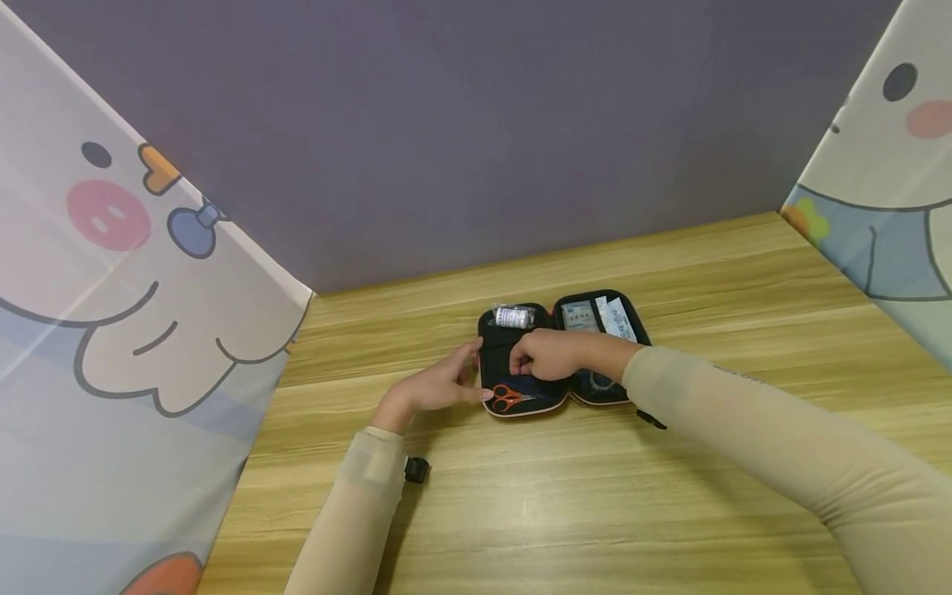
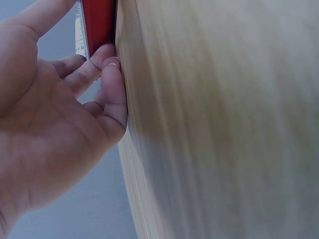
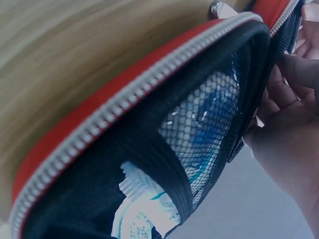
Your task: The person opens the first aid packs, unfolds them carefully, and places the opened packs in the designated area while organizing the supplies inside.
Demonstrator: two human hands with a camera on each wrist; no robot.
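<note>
A small black-lined zip case point(image 1: 491, 355) with a red shell lies spread open on the table. My left hand point(image 1: 439, 384) rests at its left edge, thumb at the near corner and fingers along the red side point(image 2: 98, 25). Over the left half, my right hand point(image 1: 554, 354) has its fingers bent down at the pocket; I cannot tell what they hold. Orange-handled scissors point(image 1: 508, 398) lie at the near end of that half. A wrapped white roll point(image 1: 514, 316) sits at its far end.
In the case's right half are white paper packets point(image 1: 617, 319) and a mesh pocket point(image 3: 199, 129) with blue plastic inside. A grey panel point(image 1: 521, 124) stands behind the wooden table point(image 1: 535, 487). Cartoon-printed cloths point(image 1: 111, 330) hang at both sides.
</note>
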